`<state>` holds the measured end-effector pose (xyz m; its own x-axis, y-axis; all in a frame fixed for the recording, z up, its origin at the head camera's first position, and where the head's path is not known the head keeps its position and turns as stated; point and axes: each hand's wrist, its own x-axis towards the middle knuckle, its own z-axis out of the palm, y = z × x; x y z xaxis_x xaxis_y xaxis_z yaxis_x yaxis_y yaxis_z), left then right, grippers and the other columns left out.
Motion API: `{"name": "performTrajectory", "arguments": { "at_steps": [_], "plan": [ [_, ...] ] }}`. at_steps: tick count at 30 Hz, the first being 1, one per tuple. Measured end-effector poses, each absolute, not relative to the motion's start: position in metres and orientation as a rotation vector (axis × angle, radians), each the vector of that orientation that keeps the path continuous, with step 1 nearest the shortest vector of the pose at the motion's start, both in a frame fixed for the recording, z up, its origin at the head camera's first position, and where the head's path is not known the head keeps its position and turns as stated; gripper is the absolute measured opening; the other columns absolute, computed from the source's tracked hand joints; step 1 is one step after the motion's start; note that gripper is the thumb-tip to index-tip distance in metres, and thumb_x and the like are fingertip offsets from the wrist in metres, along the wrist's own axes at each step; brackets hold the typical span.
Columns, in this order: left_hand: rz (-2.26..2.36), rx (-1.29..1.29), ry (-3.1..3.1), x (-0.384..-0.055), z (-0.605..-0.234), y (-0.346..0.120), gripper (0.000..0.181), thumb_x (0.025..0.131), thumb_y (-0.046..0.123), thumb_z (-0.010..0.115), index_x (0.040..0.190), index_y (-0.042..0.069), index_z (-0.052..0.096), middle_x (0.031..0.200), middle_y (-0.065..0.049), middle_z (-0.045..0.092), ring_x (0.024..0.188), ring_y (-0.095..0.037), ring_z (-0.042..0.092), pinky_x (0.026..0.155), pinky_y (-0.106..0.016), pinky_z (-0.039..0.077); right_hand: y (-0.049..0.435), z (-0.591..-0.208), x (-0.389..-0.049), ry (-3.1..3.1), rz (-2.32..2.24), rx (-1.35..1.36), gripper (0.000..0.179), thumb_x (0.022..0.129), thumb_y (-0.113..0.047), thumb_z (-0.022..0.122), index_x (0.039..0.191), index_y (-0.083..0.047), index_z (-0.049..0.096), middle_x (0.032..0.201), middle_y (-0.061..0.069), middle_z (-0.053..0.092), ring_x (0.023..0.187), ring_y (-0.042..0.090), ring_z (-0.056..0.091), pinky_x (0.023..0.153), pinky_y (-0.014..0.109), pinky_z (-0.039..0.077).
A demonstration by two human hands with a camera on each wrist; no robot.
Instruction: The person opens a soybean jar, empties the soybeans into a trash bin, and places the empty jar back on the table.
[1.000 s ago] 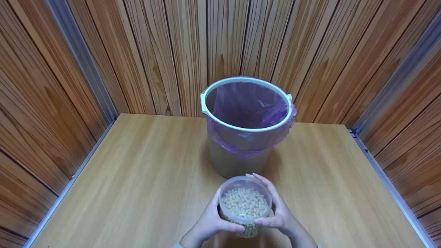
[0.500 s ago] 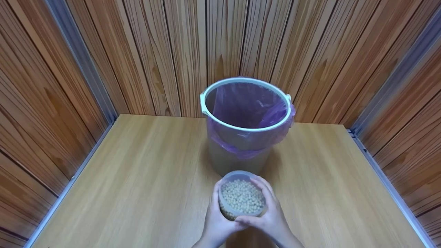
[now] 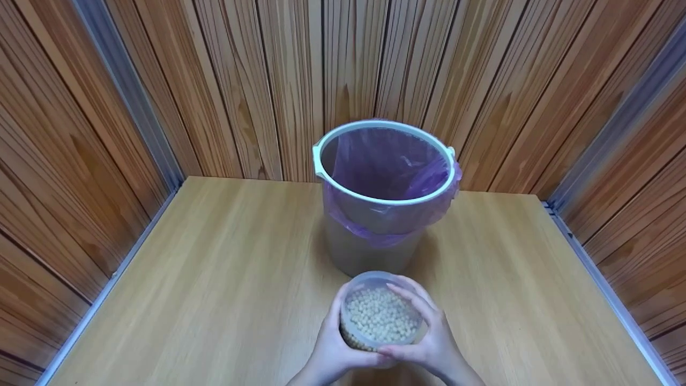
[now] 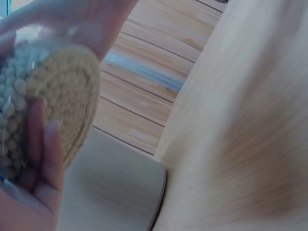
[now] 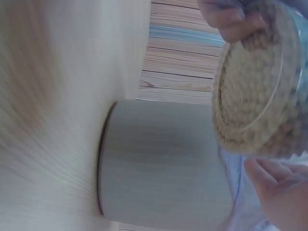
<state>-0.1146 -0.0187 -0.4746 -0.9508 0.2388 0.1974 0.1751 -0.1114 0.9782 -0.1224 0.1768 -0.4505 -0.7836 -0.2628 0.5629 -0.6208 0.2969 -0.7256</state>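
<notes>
Both hands hold a clear round plastic tub [image 3: 379,316] full of small pale bean-like balls, low in the head view. The left hand [image 3: 335,343] grips its left side, the thumb along the near side. Around the right side curls the right hand [image 3: 431,340], with fingertips over the top rim and its thumb meeting the left thumb. Both wrist views show the tub's underside raised off the table; fingers of the left hand [image 4: 41,192] press against it. Just beyond the tub stands a grey bin [image 3: 370,257] with a pale blue rim ring [image 3: 381,201].
A purple bag [image 3: 370,161] lines the bin and folds over its outside. The bin stands on a wood-grain table [image 3: 230,279]. Wood-plank walls [image 3: 289,86] rise at the back and both sides, with metal strips [image 3: 136,102] at the corners.
The tub rose slightly in view and came back down, tilting a little. The right fingers have shifted from the far outer side onto the top rim. The bin has stayed put.
</notes>
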Motion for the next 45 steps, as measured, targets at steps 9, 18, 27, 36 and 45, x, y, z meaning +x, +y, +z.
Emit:
{"name": "performTrajectory", "arguments": {
  "at_steps": [9,18,27,36,45],
  "plan": [
    [2.276,0.553,1.881,-0.113,-0.473,-0.026,0.116,0.064,0.013,0.092,0.156,0.024,0.022,0.151,-0.009,0.04,0.132,-0.031,0.044,0.105,-0.046,0.041,0.186,-0.444,-0.123,-2.304,1.57,0.909,0.084,0.061,-0.019,0.089,0.137,-0.005,0.056,0.148,0.014,0.049,0.135,0.015,0.047,0.108,0.034,0.038],
    [2.261,0.607,1.839,-0.115,-0.47,-0.028,0.117,0.065,0.009,0.091,0.157,0.02,0.02,0.149,-0.015,0.041,0.13,-0.031,0.045,0.106,-0.033,0.044,0.191,-0.445,-0.127,-2.122,1.851,1.021,0.071,0.08,-0.03,0.077,0.139,0.002,0.052,0.147,0.012,0.05,0.136,0.016,0.046,0.107,0.029,0.041],
    [2.283,0.709,2.018,-0.119,-0.458,-0.032,0.112,0.06,0.006,0.093,0.152,0.022,0.031,0.149,-0.007,0.045,0.132,-0.024,0.047,0.112,-0.031,0.038,0.2,-0.447,-0.125,-1.989,1.923,0.908,0.071,0.082,-0.025,0.076,0.139,0.008,0.049,0.148,0.008,0.05,0.138,0.011,0.044,0.108,0.018,0.036],
    [2.341,0.672,2.113,-0.125,-0.443,-0.039,0.116,0.058,0.003,0.092,0.153,0.008,0.027,0.151,-0.014,0.041,0.135,-0.022,0.046,0.114,-0.03,0.036,0.22,-0.452,-0.123,-1.923,2.009,0.762,0.067,0.084,-0.017,0.072,0.144,0.0,0.047,0.148,-0.001,0.052,0.136,0.006,0.045,0.107,0.016,0.037],
    [2.458,0.683,2.153,-0.134,-0.424,-0.055,0.116,0.055,-0.001,0.091,0.153,0.007,0.028,0.15,-0.017,0.042,0.134,-0.023,0.045,0.113,-0.028,0.036,0.234,-0.457,-0.116,-1.996,2.006,0.551,0.068,0.081,-0.013,0.071,0.144,-0.004,0.048,0.147,-0.005,0.052,0.134,0.005,0.047,0.105,0.015,0.04]
  ]
}}
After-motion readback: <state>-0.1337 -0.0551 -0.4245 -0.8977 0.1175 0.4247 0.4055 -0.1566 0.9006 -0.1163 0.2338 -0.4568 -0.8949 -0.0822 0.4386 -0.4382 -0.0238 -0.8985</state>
